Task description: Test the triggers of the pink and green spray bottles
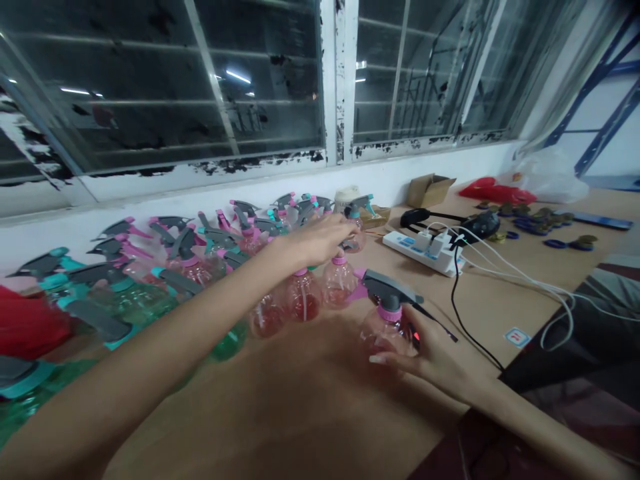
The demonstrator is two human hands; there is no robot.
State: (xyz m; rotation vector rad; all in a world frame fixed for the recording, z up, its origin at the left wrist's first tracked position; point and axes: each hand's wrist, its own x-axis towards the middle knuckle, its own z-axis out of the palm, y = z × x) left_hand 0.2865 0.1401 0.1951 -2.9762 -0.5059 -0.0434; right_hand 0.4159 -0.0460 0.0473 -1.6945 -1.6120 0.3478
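My right hand (425, 347) is wrapped around the clear pink body of a spray bottle (383, 333) near the table's front. This bottle stands upright, with a grey trigger head and a pink collar. Stretched across the table, my left hand (325, 237) has its fingers curled at a small clear spray bottle (356, 241) with a grey and teal head; the fingertips are partly hidden. Just below that hand stand pink bottles with pink necks, among them one bottle (339, 283) and its neighbour (303, 297), whose trigger heads do not show.
Several green and pink spray bottles (187, 257) crowd the left and back, by the window wall. A white power strip (423, 252) with cables lies at right, near a black headset (470, 223), a cardboard box (429, 190) and a red bag (495, 191). Red material (30, 323) lies far left.
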